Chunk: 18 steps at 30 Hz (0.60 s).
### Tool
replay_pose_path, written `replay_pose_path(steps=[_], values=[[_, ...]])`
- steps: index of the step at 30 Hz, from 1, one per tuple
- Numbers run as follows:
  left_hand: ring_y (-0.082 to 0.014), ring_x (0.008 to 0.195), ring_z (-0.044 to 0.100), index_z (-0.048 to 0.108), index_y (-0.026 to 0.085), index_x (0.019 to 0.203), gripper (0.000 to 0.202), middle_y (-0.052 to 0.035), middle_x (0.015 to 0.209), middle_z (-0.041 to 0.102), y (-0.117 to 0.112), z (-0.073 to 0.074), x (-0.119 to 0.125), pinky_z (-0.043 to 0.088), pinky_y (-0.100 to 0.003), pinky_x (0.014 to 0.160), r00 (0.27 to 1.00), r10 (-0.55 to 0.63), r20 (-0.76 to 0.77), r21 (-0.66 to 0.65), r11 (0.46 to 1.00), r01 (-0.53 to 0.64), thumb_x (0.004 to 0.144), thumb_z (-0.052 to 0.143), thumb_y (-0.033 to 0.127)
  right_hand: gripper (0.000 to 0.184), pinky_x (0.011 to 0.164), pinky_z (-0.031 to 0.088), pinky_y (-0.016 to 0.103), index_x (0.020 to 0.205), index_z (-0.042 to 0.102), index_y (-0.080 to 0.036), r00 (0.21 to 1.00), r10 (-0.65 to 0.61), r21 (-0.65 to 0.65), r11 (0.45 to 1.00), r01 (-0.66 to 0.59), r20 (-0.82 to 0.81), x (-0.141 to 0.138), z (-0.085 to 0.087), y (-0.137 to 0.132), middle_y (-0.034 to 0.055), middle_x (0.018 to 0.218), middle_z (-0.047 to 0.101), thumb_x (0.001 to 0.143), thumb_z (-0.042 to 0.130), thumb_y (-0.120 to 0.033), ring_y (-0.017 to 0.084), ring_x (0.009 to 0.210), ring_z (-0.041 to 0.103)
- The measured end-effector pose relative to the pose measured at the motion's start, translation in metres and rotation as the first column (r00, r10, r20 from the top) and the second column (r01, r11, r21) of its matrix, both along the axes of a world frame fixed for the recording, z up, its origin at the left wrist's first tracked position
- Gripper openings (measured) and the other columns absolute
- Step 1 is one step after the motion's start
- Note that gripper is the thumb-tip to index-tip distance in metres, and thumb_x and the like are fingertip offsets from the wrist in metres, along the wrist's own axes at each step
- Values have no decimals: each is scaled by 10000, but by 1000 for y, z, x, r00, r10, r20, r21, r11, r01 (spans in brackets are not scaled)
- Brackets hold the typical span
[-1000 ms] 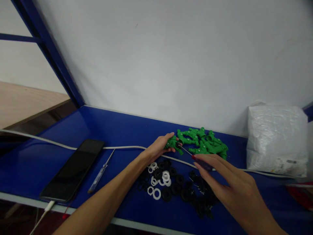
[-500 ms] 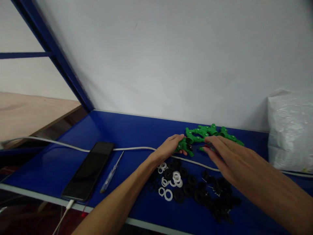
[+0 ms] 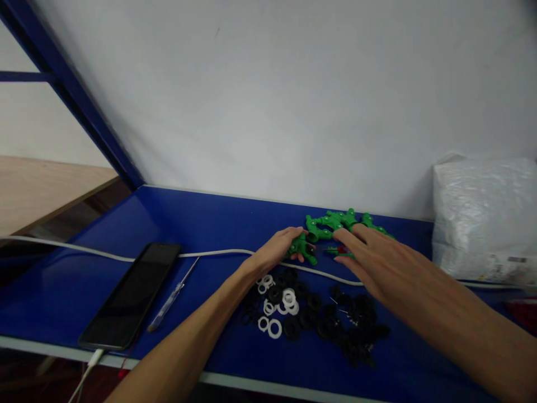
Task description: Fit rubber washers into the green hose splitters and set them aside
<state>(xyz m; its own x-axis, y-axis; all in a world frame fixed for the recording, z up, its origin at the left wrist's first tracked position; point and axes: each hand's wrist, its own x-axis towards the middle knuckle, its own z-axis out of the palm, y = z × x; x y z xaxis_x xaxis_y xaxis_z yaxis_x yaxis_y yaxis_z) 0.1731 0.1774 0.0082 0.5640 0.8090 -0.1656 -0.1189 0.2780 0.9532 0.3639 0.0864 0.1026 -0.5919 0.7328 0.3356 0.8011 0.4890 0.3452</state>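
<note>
- Green fitting (image 3: 298,244), 1 pc: we're holding it in our L hand (image 3: 286,246), fingers closing round it, just over the worktop (image 3: 201,218); dark open end is facing R.
- Screwdriver w/ red on handle (image 3: 342,250), 1 pc: our R hand (image 3: 369,252) is gripping it betw. thumb & fingers. Shaft is pointing L twd the fitting's open end; it's blurring, so we're not able to tell if the tip is touching.
- Other green fittings (image 3: 334,219), qty several: lying in a group at back, nr the wall (image 3: 268,112), R hand partly covering them.
- White rings (image 3: 289,305) & black rings (image 3: 308,321), asst'd: lying mixed in front of L hand.
- Small black parts (image 3: 356,336) w/ thin metal bits: sitting in a heap R of the rings.
- Clear-handled screwdriver (image 3: 170,302), 1 pc: lying L of our L arm.
- Phone (image 3: 130,296), black: lying next to it, w/ charger lead (image 3: 96,356) plugging in at near end.
- White cable (image 3: 218,252): running across, passing under phone.
- Plastic-wrapped parcel (image 3: 482,218): sitting far R.
</note>
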Motion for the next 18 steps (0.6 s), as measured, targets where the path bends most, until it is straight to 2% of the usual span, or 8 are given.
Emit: replay_pose_path(steps=[4,7,10,13,16,18], values=[[-118,606,551,682,119,1091,480,-126,994,760,-3,2,0,408,-288,654,1000,-24,15,-8,1000,24,929,541,547,207,578,441,316,981,634,-189,1000,-26,-15,1000,26,-6,-3,6,-2,69,838,636,1003,440,-121,204,651,619],[-118,610,554,687,111,1087,491,-129,968,757,-6,5,1,401,-281,640,1000,-13,19,-39,999,14,922,563,557,260,629,469,359,906,626,-185,996,-68,56,996,65,52,-9,9,-7,96,858,638,1032,398,-171,248,708,648],[-112,581,554,666,109,1121,468,-121,935,752,-8,9,1,377,-262,589,1000,13,17,-53,999,-12,943,546,525,304,679,498,404,876,621,-180,994,-61,97,994,52,87,-13,9,-12,112,845,642,1042,367,-187,281,737,664],[-103,539,544,643,99,1155,425,-105,883,739,-9,13,1,357,-248,550,1000,29,9,-84,996,-29,975,499,456,246,676,515,400,961,631,-170,996,-44,83,996,37,76,-12,2,-14,107,856,659,1019,393,-145,274,727,675],[-99,492,504,641,94,1167,442,-64,744,693,-10,15,1,346,-243,529,999,34,-7,-106,994,-34,993,453,454,253,660,514,343,1076,622,-164,998,-46,10,999,46,41,-6,-7,-17,105,922,678,971,418,-56,227,723,677],[-100,497,501,644,93,1166,457,-54,713,674,-10,15,0,357,-241,537,999,34,-16,-109,993,-35,992,449,467,269,633,501,302,1063,624,-175,999,-47,-35,998,48,19,-3,-10,-18,92,929,677,950,431,-24,191,691,662]])
